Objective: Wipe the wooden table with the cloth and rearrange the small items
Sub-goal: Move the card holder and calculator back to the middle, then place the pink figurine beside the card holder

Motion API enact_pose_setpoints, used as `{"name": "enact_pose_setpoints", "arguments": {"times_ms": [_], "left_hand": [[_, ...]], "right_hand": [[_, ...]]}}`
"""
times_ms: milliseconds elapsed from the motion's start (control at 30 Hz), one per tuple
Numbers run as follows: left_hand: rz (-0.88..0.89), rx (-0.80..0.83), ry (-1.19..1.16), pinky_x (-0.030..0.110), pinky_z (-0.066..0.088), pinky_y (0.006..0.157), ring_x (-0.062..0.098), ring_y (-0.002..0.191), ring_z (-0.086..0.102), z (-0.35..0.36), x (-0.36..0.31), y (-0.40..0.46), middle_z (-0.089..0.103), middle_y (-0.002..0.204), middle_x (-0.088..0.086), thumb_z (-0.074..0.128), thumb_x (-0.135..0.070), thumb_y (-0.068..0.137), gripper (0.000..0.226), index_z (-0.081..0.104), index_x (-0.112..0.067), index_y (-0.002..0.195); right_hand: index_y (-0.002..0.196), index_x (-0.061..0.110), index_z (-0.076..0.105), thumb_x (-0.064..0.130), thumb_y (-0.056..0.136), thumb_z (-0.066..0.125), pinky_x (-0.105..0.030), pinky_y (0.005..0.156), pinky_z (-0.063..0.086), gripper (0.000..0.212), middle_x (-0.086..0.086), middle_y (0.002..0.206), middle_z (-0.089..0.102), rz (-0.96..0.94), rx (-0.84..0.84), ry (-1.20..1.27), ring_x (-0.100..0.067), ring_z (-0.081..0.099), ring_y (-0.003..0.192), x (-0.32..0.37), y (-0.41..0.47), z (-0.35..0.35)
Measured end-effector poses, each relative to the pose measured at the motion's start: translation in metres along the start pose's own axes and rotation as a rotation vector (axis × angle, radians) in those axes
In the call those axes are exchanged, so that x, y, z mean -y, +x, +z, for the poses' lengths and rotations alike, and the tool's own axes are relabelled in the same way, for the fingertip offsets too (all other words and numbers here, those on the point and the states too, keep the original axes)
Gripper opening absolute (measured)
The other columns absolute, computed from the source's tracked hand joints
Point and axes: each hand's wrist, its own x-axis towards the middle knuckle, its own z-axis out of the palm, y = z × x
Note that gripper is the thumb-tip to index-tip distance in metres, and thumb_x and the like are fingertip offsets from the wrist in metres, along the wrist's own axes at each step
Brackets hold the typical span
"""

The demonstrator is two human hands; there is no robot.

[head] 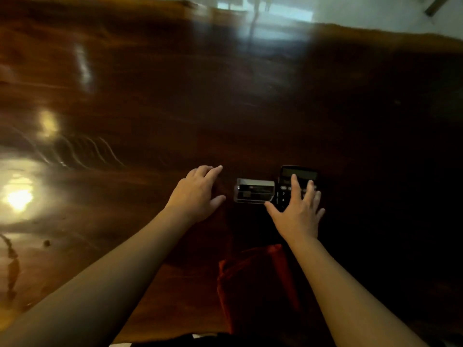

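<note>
A dark, glossy wooden bench (150, 96) is seen from above, blurred by motion, with bright light patches reflected at the left. Both bare forearms are stretched forward over it. The left hand (198, 194) is spread open, palm down, low over the wood just left of a small clear plastic case (254, 194); nothing is gripped in it, and contact with the surface cannot be told. The case is laid flat, with dark contents inside that are too blurred to name. A black calculator (298, 176) is set right beside the case on its right, the two nearly touching. The right hand (298, 214) is held open with fingers (295, 186) fanned over the calculator's keys and near half; nothing is clasped, and whether the fingertips are pressed on the keys cannot be told. A red cloth (250, 284) is seen crumpled at the near edge of the bench, between the two forearms, well behind both hands and touched by neither. Wavy streaks are visible on the wood at the left, near the reflections. A pale floor is glimpsed beyond the far edge of the bench.
</note>
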Motion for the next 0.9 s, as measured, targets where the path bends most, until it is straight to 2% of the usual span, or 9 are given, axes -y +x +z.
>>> {"name": "enact_pose_setpoints", "arguments": {"times_ms": [233, 467, 600, 733, 800, 900], "left_hand": [[-0.365, -0.168, -0.100, 0.047, 0.043, 0.106, 0.027, 0.138, 0.038, -0.045, 0.096, -0.086, 0.041, 0.151, 0.005, 0.068, -0.056, 0.083, 0.084, 0.031, -0.024, 0.152], [-0.601, -0.328, -0.104, 0.046, 0.043, 0.105, 0.030, 0.136, 0.040, -0.073, 0.180, -0.175, 0.045, 0.147, 0.006, 0.068, -0.057, 0.083, 0.082, 0.035, -0.023, 0.149], [-0.741, -0.428, -0.046, 0.048, 0.039, 0.109, 0.032, 0.137, 0.039, -0.094, 0.227, -0.229, 0.048, 0.144, 0.008, 0.073, -0.052, 0.081, 0.080, 0.039, -0.020, 0.146], [-0.812, -0.546, 0.121, 0.057, 0.027, 0.115, 0.044, 0.139, 0.031, -0.110, 0.273, -0.277, 0.048, 0.142, 0.022, 0.080, -0.044, 0.074, 0.083, 0.046, -0.009, 0.141], [-0.883, -0.620, 0.153, 0.058, 0.019, 0.118, 0.046, 0.144, 0.021, -0.114, 0.293, -0.298, 0.042, 0.147, 0.025, 0.083, -0.044, 0.071, 0.086, 0.045, -0.010, 0.140], [-1.034, -0.648, 0.114, 0.062, 0.018, 0.115, 0.042, 0.149, 0.009, -0.113, 0.320, -0.321, 0.027, 0.157, 0.020, 0.081, -0.049, 0.071, 0.095, 0.035, -0.016, 0.147]], "right_hand": [[0.159, 0.032, 0.008, 0.061, 0.088, 0.064, -0.058, 0.120, 0.021, 0.095, -0.012, 0.166, 0.019, -0.272, -0.031, 0.000, -0.035, 0.014, 0.152, 0.090, -0.049, 0.005], [0.159, 0.035, 0.008, 0.060, 0.089, 0.062, -0.049, 0.114, 0.039, 0.091, -0.007, 0.165, 0.022, -0.523, 0.147, -0.028, -0.029, 0.023, 0.151, 0.187, -0.095, 0.032], [0.159, 0.036, 0.005, 0.062, 0.088, 0.061, -0.049, 0.116, 0.038, 0.093, -0.006, 0.165, 0.022, -0.628, 0.223, -0.108, -0.027, 0.025, 0.150, 0.242, -0.124, 0.056], [0.158, 0.038, 0.000, 0.064, 0.089, 0.059, -0.047, 0.117, 0.035, 0.095, -0.005, 0.166, 0.020, -0.708, 0.262, -0.164, -0.027, 0.024, 0.150, 0.284, -0.150, 0.076], [0.157, 0.039, -0.002, 0.065, 0.089, 0.058, -0.048, 0.118, 0.034, 0.095, -0.005, 0.166, 0.019, -0.748, 0.277, -0.180, -0.028, 0.023, 0.151, 0.300, -0.163, 0.084], [0.158, 0.039, -0.001, 0.065, 0.089, 0.058, -0.050, 0.118, 0.032, 0.095, -0.004, 0.166, 0.021, -0.810, 0.283, -0.204, -0.028, 0.023, 0.151, 0.320, -0.179, 0.096]]}}
